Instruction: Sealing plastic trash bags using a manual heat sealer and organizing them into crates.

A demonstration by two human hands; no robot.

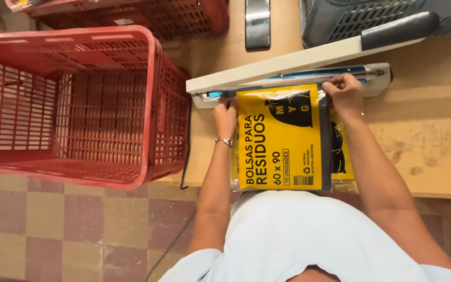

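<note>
A yellow and black packet of bags [280, 138] in clear plastic lies flat on the wooden table [429, 141], its far end on the bed of a white heat sealer [288, 65] whose arm is raised. My left hand [225, 116] pinches the packet's far left corner at the sealer. At the far right corner, my right hand [344, 94] grips the packet against the sealing bar. A second yellow packet [343, 151] lies partly under the first one.
A large empty red plastic crate [79, 104] stands at the left, against the table edge. Another red crate [147, 15] and a grey crate [361, 18] are at the far side. A black cable [186, 156] hangs down. Checkered floor tiles show below.
</note>
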